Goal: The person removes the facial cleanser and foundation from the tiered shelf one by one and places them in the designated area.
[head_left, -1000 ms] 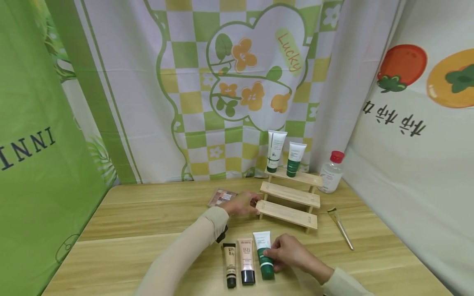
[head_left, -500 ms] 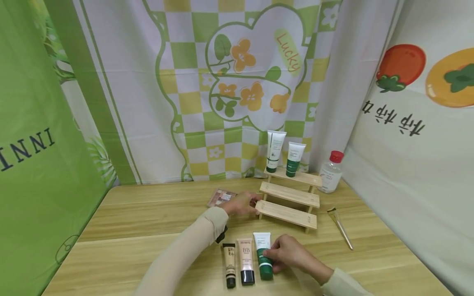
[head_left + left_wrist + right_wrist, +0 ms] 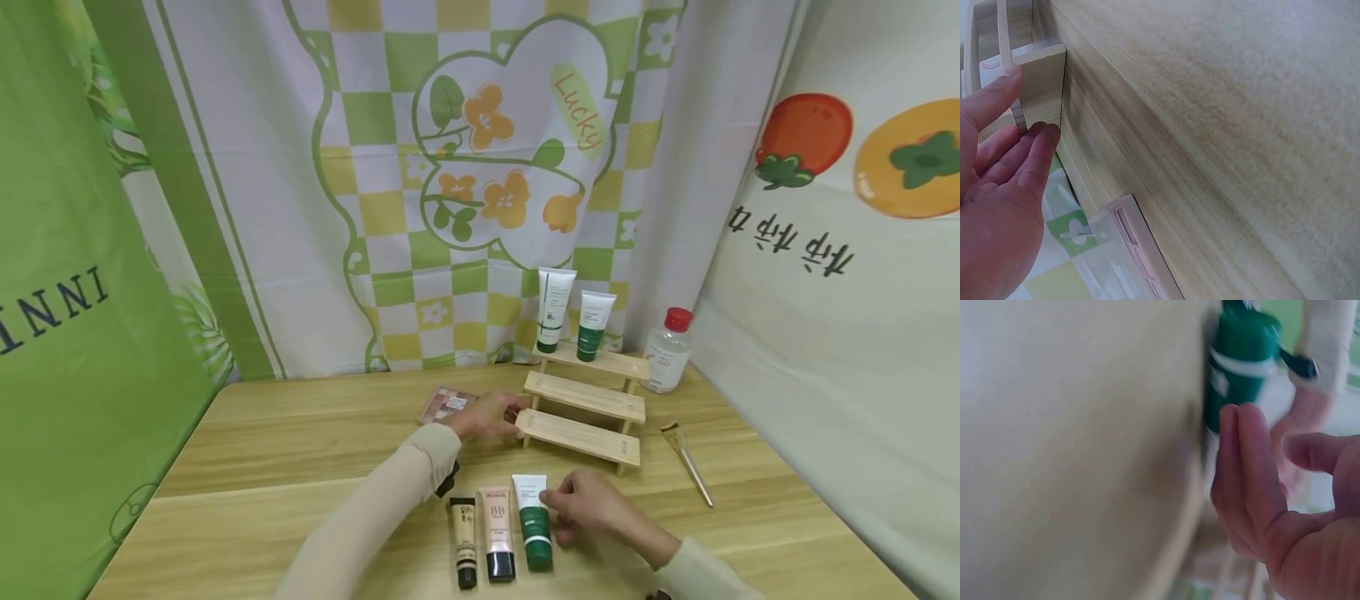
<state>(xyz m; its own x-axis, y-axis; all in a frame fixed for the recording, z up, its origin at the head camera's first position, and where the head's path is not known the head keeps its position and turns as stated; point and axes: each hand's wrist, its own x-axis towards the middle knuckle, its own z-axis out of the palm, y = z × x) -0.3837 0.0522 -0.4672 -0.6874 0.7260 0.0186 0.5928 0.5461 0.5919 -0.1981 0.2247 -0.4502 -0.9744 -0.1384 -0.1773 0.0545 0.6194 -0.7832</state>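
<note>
My left hand [image 3: 487,417] pinches the left end of the lowest step of a three-tier wooden display rack [image 3: 581,437]; in the left wrist view the thumb lies over the step's edge, fingers beneath. My right hand [image 3: 596,510] is beside a white-and-green squeeze tube [image 3: 536,533] lying on the table, its thumb near the tube's upper part. In the right wrist view, thumb and fingers [image 3: 1254,462] stand apart with nothing between them, fingertips close to the tube's green end. Left of it lie a pink BB cream tube [image 3: 497,533] and a beige black-capped tube [image 3: 465,542].
On the rack's top step stand a tall white tube [image 3: 555,308] and a shorter white-and-green tube [image 3: 594,325]. Behind its right end is a clear red-capped bottle [image 3: 667,354]. A brush [image 3: 688,467] lies at right, an eyeshadow palette [image 3: 447,403] behind my left hand.
My right hand has slid up along the green-and-white tube, away from its green part. My left hand keeps its place on the rack. The head view has tilted slightly.
</note>
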